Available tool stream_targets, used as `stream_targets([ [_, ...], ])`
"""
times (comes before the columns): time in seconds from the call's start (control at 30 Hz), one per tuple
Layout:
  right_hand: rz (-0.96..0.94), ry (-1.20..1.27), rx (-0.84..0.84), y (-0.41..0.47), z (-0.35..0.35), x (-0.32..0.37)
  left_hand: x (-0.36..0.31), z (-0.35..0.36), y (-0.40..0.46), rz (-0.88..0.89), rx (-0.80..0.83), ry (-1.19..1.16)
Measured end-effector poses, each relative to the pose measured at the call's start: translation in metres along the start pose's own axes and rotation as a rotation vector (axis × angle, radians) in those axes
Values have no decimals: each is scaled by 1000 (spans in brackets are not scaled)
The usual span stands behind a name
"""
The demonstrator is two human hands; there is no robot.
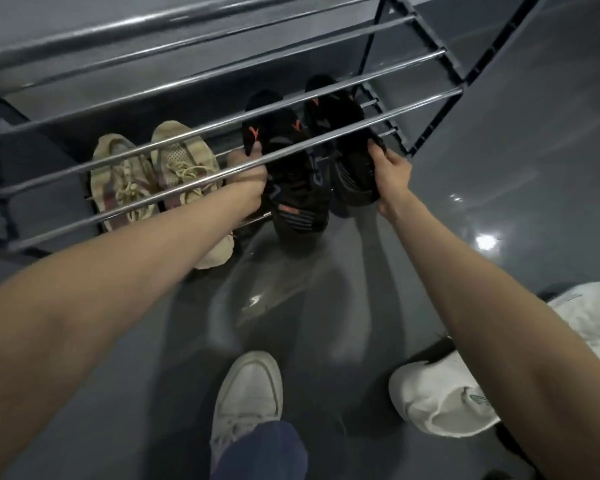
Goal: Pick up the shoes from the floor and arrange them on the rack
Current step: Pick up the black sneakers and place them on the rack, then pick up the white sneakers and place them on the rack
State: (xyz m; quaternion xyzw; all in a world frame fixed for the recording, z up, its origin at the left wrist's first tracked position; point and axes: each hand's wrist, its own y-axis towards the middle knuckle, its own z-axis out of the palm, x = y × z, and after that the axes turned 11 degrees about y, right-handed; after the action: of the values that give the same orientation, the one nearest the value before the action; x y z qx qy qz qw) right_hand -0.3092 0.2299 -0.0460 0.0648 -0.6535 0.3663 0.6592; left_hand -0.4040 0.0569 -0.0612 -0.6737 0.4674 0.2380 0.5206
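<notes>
A metal shoe rack point(222, 171) with chrome bars fills the top of the view. On its lowest tier stand two beige sneakers point(174, 168), side by side at the left. My left hand point(248, 180) grips a black shoe with orange marks point(291, 181) under the bars. My right hand point(392, 178) holds the second black shoe point(352, 157) by its side, to the right of the first. Both black shoes point into the rack, heels toward me.
The floor point(516, 150) is glossy grey. My own white sneaker point(248, 393) and blue trouser leg are at bottom centre. A white shoe point(433, 396) lies on the floor at bottom right, with a white bag point(589, 320) behind it. The rack's dark side frame point(440, 109) stands right.
</notes>
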Motion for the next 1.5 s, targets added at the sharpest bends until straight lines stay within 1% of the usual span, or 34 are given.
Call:
stream_targets([
  [0.07, 23, -88, 14, 6, 6, 3, -2, -1, -2, 61, 36, 71],
  [0.13, 34, -151, -19, 8, 5, 1, 0, 4, -7, 99, 128, 32],
  [0.17, 13, -148, -41, 8, 2, -1, 2, 7, -10, 121, 126, 79],
  [0.23, -28, -131, -46, 0, -2, -9, 11, 11, -17, 152, 124, 279],
  [0.3, -78, -161, -24, -15, -5, -17, 22, 6, -26, 244, 134, 444],
  [0.4, -176, -363, 55, -39, -15, -34, 41, -9, -43, 449, 312, 629],
  [0.47, -272, -501, 97, -45, -25, -45, 52, -13, -51, 568, 368, 733],
  [0.5, -299, -533, 117, -44, -28, -47, 56, -14, -52, 604, 349, 774],
  [0.57, -326, -552, 131, -40, -30, -49, 57, -13, -49, 611, 289, 803],
  [0.7, -351, -544, 88, -33, -33, -48, 53, -4, -44, 630, 274, 745],
  [0.87, -249, -481, 146, -43, -42, -47, 51, -8, -52, 615, 269, 735],
  [0.93, -199, -496, 74, -58, -53, -45, 56, -6, -66, 617, 181, 693],
  [1.0, -187, -456, -60, -82, -74, -46, 64, 0, -87, 555, 44, 639],
  [1.07, -271, -416, -166, -113, -104, -47, 75, 9, -110, 475, -70, 698],
  [1.1, -315, -427, -219, -129, -120, -48, 81, 13, -120, 460, -69, 762],
  [1.13, -353, -448, -278, -147, -141, -48, 88, 18, -132, 480, 1, 816],
  [1.17, -394, -465, -338, -164, -160, -48, 94, 21, -141, 519, 115, 841],
  [1.23, -470, -486, -490, -194, -199, -47, 103, 29, -163, 597, 400, 841],
  [1.27, -498, -488, -574, -204, -215, -46, 106, 34, -172, 625, 512, 840],
  [1.33, -501, -480, -721, -224, -242, -48, 109, 48, -192, 661, 666, 847],
  [1.37, -470, -455, -789, -233, -253, -49, 109, 57, -202, 670, 723, 855],
  [1.43, -344, -338, -906, -242, -267, -54, 110, 73, -217, 639, 841, 885],
  [1.47, -235, -241, -934, -245, -271, -58, 111, 80, -222, 605, 913, 901],
  [1.5, -111, -135, -928, -247, -277, -60, 113, 89, -229, 580, 992, 919],
])
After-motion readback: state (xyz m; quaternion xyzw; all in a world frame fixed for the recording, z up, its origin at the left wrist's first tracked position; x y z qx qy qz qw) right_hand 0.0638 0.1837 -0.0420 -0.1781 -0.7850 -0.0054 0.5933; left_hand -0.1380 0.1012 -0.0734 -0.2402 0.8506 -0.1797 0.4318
